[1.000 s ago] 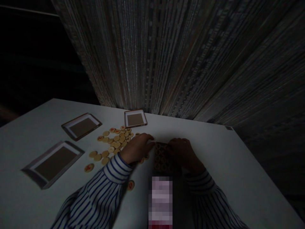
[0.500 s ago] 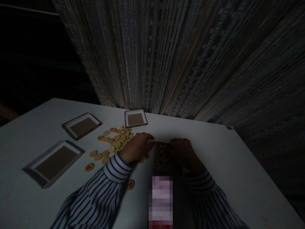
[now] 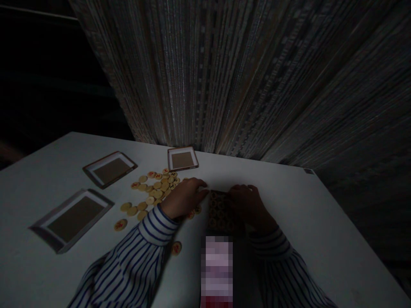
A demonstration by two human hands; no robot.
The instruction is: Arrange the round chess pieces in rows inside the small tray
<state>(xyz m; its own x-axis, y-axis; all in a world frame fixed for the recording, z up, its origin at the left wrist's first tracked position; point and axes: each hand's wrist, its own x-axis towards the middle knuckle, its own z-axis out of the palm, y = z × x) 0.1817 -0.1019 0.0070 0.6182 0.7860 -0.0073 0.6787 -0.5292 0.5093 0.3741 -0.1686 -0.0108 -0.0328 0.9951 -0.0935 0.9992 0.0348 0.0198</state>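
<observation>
A small dark box [image 3: 221, 229] lies in shadow between my hands, with rows of round Chinese chess pieces [image 3: 216, 212] inside it. My left hand [image 3: 186, 196] is at the box's far left corner, thumb and forefinger bent close together at its edge. Over the right part of the box is my right hand [image 3: 247, 203], its fingers curled; the hand hides that side, and I cannot make out what is in the fingers. More wooden chess pieces [image 3: 157, 193] are scattered beside and partly behind my left hand, some showing red or black characters.
Three shallow framed trays or lids stand on the white table [image 3: 321, 239]: a grey-rimmed tray [image 3: 86, 191] at left, a brown-rimmed tray [image 3: 105, 155] behind it, and a smaller tray [image 3: 192, 149] at the back. A single piece [image 3: 176, 248] lies near my left sleeve. A striped curtain [image 3: 218, 77] hangs behind.
Both hands stay almost in place at the box. The right fingers have shifted very slightly; the scattered pieces and trays have not moved.
</observation>
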